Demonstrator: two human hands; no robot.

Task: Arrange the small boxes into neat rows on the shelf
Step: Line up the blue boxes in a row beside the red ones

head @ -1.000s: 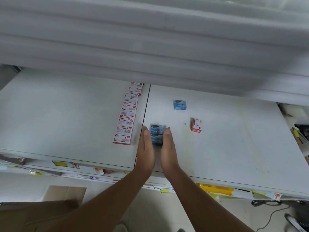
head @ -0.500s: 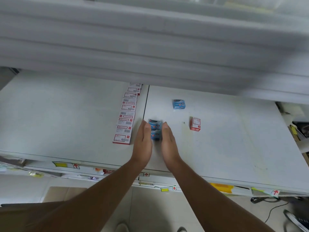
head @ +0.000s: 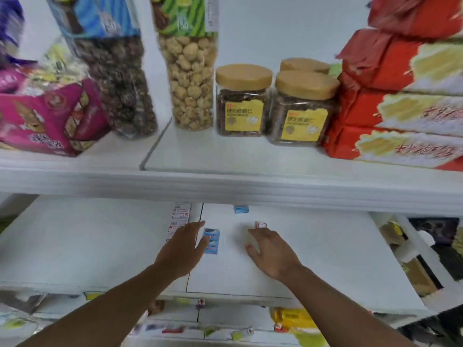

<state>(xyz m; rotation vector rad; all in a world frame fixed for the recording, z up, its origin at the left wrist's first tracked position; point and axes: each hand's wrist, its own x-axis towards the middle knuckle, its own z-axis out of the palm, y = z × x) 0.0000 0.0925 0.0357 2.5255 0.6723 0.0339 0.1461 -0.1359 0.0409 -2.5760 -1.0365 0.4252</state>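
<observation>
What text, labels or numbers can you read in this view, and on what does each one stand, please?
"150": printed faintly on the tall bag of dark snacks and on the tall bag of pale puffs.
Yellow labels on the two front jars: printed characters, too blurred to read.
Pink carton, red packs: lettering blurred.
Small boxes on the lower shelf and its edge tags: too small to read.

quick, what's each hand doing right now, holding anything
Left hand: open, flat beside the blue boxes, holding nothing.
Right hand: open, fingers spread just short of the red box, holding nothing.
</observation>
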